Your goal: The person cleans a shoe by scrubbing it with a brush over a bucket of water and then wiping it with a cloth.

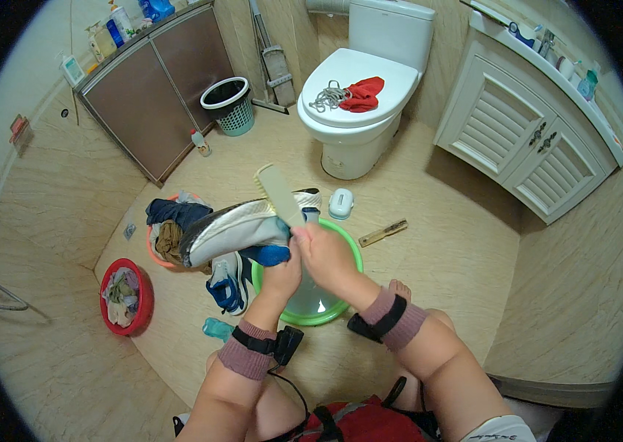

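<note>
My left hand (283, 275) grips a white and grey sneaker (242, 226) by its blue-lined opening, tilting the shoe so its side and sole edge show. In my right hand (327, 255) is a cream plastic scrub brush (279, 194), its bristles against the sneaker near the sole edge. Both hands are above a green-rimmed basin (319, 320) of cloudy water. Beside the basin, on the left, a second sneaker (227, 284) with blue lining stands on the floor. The sneaker's inside and part of the basin are hidden.
Left are an orange basin (152, 250) and a red basin (146, 301), both holding clothes. A white soap box (341, 204) and a worn wooden brush (383, 232) lie beyond the green basin. Farther off stand a toilet (358, 132) with laces on its lid and a wastebasket (236, 117).
</note>
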Motion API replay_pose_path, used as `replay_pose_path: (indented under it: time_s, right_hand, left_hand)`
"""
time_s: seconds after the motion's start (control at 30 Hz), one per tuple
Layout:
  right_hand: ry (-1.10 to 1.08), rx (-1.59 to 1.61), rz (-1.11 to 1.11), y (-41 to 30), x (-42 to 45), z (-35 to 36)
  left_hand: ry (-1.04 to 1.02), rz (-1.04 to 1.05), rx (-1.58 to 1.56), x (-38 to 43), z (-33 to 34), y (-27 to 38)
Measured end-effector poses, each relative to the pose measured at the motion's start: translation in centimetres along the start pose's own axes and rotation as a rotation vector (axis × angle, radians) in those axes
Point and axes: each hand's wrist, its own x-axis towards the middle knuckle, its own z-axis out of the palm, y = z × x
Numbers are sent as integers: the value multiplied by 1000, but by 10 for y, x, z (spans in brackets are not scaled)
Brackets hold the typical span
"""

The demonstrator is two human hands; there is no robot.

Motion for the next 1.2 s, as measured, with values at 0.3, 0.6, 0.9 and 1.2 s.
replay_pose_path:
  time_s: [0.3, 0.6, 0.9, 1.2]
  right_hand:
    - [-1, 52, -54, -7, -2, 5]
    - [-25, 50, -60, -14, -3, 10]
    - [-88, 21, -14, -10, -1, 13]
    - [3, -49, -84, -3, 3, 12]
  left_hand:
    - [47, 30, 90, 0, -2, -15]
    - [57, -106, 44, -4, -9, -2]
    - [103, -82, 29, -2, -12, -5]
    - [187, 47, 30, -1, -8, -10]
